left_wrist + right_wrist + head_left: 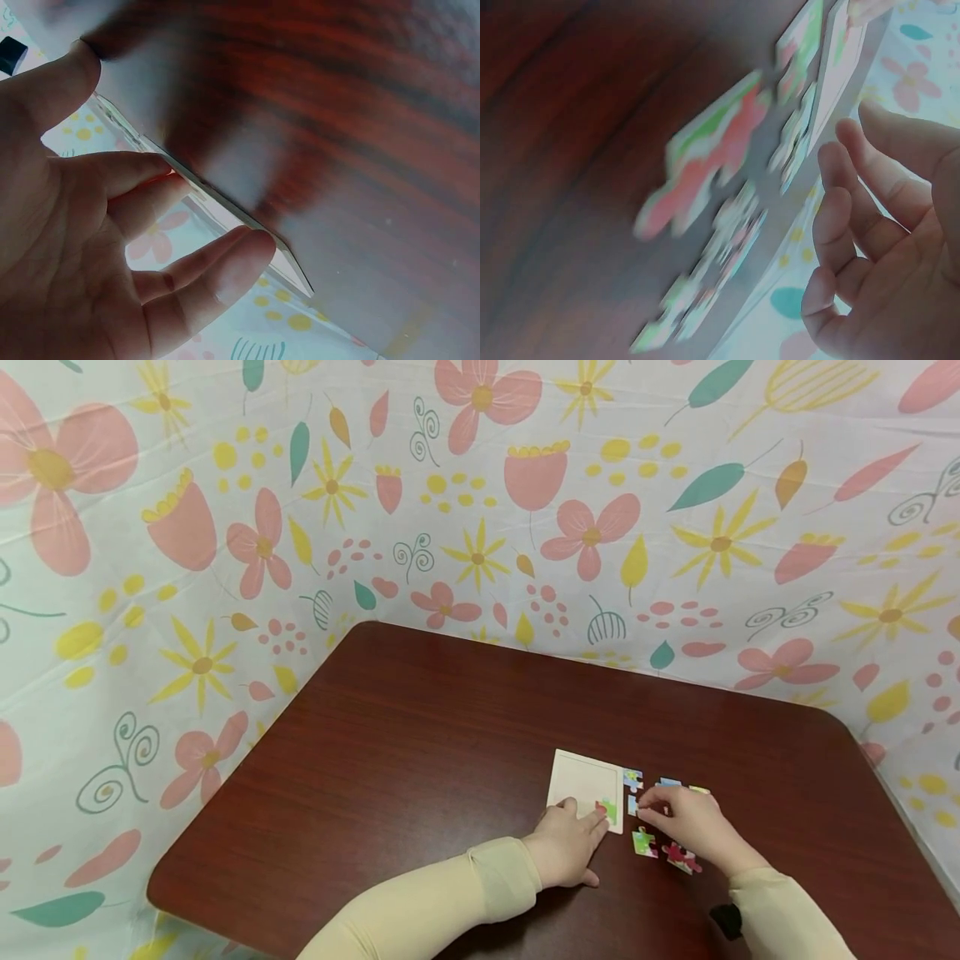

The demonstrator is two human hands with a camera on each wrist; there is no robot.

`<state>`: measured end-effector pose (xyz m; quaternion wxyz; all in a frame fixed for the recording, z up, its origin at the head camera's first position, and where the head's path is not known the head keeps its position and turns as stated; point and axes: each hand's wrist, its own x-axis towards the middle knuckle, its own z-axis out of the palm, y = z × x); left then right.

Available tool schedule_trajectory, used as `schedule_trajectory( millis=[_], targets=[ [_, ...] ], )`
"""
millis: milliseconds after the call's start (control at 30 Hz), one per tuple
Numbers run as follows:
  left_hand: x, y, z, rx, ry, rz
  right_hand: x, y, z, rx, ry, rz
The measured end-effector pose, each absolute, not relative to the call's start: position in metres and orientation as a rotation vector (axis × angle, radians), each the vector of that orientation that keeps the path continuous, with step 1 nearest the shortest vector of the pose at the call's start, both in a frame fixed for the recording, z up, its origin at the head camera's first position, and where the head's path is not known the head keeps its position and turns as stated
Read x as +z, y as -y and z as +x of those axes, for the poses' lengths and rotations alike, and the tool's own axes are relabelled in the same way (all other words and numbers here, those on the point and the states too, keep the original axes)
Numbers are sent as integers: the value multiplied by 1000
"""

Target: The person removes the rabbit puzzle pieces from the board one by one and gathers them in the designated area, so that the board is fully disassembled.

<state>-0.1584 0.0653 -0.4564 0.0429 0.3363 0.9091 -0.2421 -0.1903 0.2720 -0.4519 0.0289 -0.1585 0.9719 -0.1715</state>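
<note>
A pale puzzle board (581,777) lies on the table, with a green and red puzzle piece (611,810) in its near right corner. My left hand (567,845) rests on the board's near edge, its fingers extended and touching that piece. In the left wrist view, the fingertips meet the thin board (225,214). My right hand (697,828) hovers over loose pieces right of the board, next to a blue piece (632,806). Its fingers are loosely bent, and the right wrist view shows nothing between them. A red and green piece (720,154) lies below them.
Other loose puzzle pieces surround the right hand: a blue and yellow one (633,777), a green one (643,842) and a red one (681,857). The dark wooden table (420,735) meets a flower-patterned cloth (480,560) behind and at the left.
</note>
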Motion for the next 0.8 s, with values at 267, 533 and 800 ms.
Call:
schedule_trajectory(
  millis=[267, 533, 800],
  targets=[
    [-459, -65, -161, -758, -2782, 1042, -455, -250, -203, -602, -2921, -530],
    [-459, -65, -160, -756, -2785, 1036, -458, -238, -208, -643, -2888, -591],
    [-457, -66, -159, -745, -2785, 1046, -459, -234, -210, -595, -2911, -628]
  ],
)
